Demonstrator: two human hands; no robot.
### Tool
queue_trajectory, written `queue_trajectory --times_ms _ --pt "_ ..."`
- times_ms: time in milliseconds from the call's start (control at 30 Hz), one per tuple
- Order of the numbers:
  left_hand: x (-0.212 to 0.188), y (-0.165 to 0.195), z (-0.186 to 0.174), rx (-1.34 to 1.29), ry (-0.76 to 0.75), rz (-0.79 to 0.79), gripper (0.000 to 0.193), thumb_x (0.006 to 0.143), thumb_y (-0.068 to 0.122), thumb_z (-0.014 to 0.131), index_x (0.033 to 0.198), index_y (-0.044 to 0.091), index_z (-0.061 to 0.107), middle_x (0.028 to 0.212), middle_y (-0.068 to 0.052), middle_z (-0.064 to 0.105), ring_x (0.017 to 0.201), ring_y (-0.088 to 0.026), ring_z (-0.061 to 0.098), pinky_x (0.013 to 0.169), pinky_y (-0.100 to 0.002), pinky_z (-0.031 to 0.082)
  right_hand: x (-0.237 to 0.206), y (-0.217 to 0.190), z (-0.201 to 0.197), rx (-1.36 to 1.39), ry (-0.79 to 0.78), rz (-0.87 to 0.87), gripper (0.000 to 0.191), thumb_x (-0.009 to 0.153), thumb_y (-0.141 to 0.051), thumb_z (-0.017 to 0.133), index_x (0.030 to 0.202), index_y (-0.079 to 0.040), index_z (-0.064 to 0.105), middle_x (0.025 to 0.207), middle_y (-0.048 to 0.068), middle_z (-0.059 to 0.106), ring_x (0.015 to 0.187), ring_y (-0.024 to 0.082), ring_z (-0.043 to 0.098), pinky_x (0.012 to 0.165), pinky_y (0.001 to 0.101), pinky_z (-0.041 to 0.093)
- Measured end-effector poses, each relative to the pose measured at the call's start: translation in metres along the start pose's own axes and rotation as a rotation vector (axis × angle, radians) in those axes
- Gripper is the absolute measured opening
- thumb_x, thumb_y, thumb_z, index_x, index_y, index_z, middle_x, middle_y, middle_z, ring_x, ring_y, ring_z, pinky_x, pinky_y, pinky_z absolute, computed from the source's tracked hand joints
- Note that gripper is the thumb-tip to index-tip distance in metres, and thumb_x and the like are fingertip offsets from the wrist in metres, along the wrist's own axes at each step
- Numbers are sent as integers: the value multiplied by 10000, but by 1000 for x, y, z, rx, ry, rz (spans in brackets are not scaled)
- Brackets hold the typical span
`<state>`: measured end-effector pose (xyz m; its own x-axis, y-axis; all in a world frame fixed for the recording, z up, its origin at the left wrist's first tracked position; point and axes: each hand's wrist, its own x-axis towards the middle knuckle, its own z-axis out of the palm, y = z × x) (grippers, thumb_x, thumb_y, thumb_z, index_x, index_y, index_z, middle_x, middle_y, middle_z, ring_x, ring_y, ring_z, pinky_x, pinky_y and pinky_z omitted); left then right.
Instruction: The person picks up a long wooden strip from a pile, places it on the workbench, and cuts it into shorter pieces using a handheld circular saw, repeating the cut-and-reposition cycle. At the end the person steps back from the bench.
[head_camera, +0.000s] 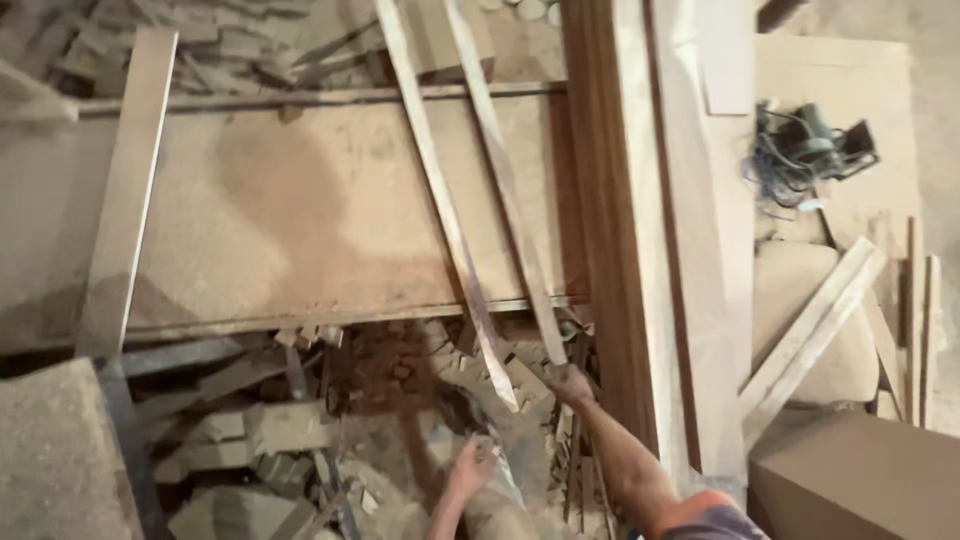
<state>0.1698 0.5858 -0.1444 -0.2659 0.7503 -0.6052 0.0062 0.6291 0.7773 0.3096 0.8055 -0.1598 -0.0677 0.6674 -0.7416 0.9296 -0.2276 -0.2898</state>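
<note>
Two long thin wooden strips lean across a sawdust-covered table (300, 210). My right hand (570, 385) is closed around the lower end of the right strip (510, 190), just past the table's near edge. The left strip (440, 190) runs beside it and ends in a ragged tip above the floor scraps. My left hand (472, 465) is lower, below that tip, with fingers apart over the rubble and holding nothing that I can see.
A tall brown board (620, 200) stands on edge right of the strips. A flat plank (125, 190) lies across the table's left. Offcuts (250, 430) pile under the table. A power tool with tangled cord (810, 145), loose slats (810, 330) and a brown box (850, 480) sit at right.
</note>
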Motion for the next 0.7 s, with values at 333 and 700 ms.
queue_trajectory --times_ms 333,700 --pt "-48 34 4 -27 231 -167 639 898 565 673 1252 33 649 1098 -170 772 1061 -302 732 931 -415 556 -183 21 71 156 -326 -439 515 814 -338 808 1179 -8 653 1084 204 713 1024 364 677 872 454 550" --pt "-225 -2 -25 -145 245 175 533 882 309 721 1302 -7 638 1220 -175 735 1145 -305 694 946 -405 555 -267 1 36 1191 -860 -390 452 939 -413 578 1204 -51 634 1024 120 697 938 263 673 877 415 562"
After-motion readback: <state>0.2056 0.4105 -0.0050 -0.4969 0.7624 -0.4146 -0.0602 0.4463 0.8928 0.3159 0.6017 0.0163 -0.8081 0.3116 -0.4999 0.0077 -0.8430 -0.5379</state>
